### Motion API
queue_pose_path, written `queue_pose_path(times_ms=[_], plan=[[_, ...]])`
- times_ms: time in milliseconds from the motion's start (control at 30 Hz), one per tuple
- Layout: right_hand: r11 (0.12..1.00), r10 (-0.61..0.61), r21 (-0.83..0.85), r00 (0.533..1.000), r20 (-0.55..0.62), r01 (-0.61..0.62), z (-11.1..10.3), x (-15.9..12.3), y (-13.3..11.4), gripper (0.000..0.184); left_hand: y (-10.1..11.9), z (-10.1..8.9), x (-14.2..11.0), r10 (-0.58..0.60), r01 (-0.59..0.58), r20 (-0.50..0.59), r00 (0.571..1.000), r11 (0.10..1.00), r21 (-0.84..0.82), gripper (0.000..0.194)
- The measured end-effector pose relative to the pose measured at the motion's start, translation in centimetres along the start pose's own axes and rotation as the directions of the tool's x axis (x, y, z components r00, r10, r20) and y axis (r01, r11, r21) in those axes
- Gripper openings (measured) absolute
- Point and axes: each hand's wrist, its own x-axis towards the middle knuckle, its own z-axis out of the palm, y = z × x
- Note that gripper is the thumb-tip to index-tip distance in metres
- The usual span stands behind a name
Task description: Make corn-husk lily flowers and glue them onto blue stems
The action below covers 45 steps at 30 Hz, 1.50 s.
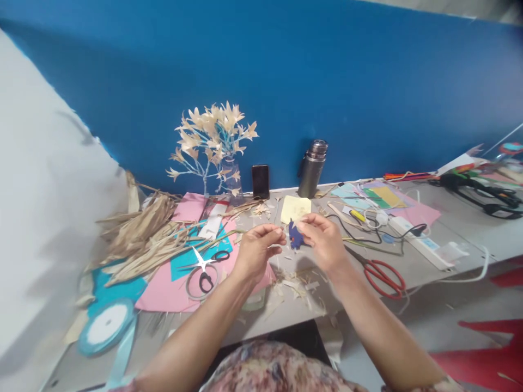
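Observation:
My left hand [259,250] is closed in a pinch above the middle of the table; what its fingertips hold, if anything, is too small to make out. Facing it, my right hand [324,239] pinches a small pale piece of dried husk [299,222] between thumb and forefinger. A dark blue glue gun [295,239] shows just behind the right fingertips, partly covered by them. Pale husk scraps [298,284] lie on the table below both hands. Behind them rests a yellowish square pad [296,209]. The two hands are slightly apart.
Left are dried husks [151,234], black-handled scissors [204,267] and a blue ribbon roll [107,326]. Husk flowers [216,130], a phone [260,182] and a flask [313,170] stand along the wall. Right are red-handled shears [384,279], cables and a power strip [420,244].

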Motion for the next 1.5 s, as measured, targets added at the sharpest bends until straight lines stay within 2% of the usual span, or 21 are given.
queue_pose_path(times_ms=[67, 133, 300, 433, 600, 867, 1000, 1267, 1500], plan=[[0.988, 0.100, 0.120, 0.995, 0.023, -0.102, 0.3, -0.1, 0.2, 0.018, -0.3, 0.1, 0.0, -0.031, 0.031, 0.039, 0.999, 0.999, -0.012, 0.030], [0.987, 0.092, 0.132, 0.996, 0.019, -0.094, 0.7, -0.4, 0.2, 0.019, -0.5, 0.2, 0.1, -0.050, 0.052, 0.067, 0.997, 0.998, -0.031, 0.031], [0.999, -0.031, 0.009, 0.999, 0.008, 0.031, 0.8, -0.9, -0.3, 0.014, -0.6, 0.2, 0.1, -0.066, 0.073, 0.098, 0.993, 0.995, -0.067, 0.032], [0.992, -0.081, -0.093, 0.996, 0.032, 0.083, 0.7, -1.1, -0.3, 0.015, -0.6, 0.2, -0.1, -0.056, 0.064, 0.104, 0.993, 0.995, -0.076, 0.034], [0.969, -0.168, -0.187, 0.986, -0.008, 0.164, 1.0, -1.4, -0.2, 0.013, -0.7, 0.2, -0.2, -0.049, 0.057, 0.092, 0.995, 0.994, -0.092, 0.034], [0.877, -0.363, -0.354, 0.931, -0.047, 0.324, 1.4, -1.7, -0.8, 0.014, -0.8, 0.2, -0.3, -0.055, 0.066, 0.107, 0.993, 0.992, -0.104, 0.044], [0.842, -0.421, -0.392, 0.906, -0.046, 0.371, 1.5, -1.8, -0.9, 0.012, -0.7, 0.1, -0.3, -0.059, 0.071, 0.114, 0.992, 0.992, -0.100, 0.044], [0.856, -0.395, -0.380, 0.918, -0.043, 0.351, 1.8, -1.9, -0.6, 0.012, -0.9, 0.1, -0.2, -0.036, 0.041, 0.093, 0.995, 0.998, -0.052, 0.040], [0.866, -0.380, -0.352, 0.925, -0.002, 0.355, 1.7, -2.2, -0.7, 0.011, -1.1, 0.0, -0.3, 0.002, -0.002, 0.075, 0.997, 1.000, 0.007, 0.027]])
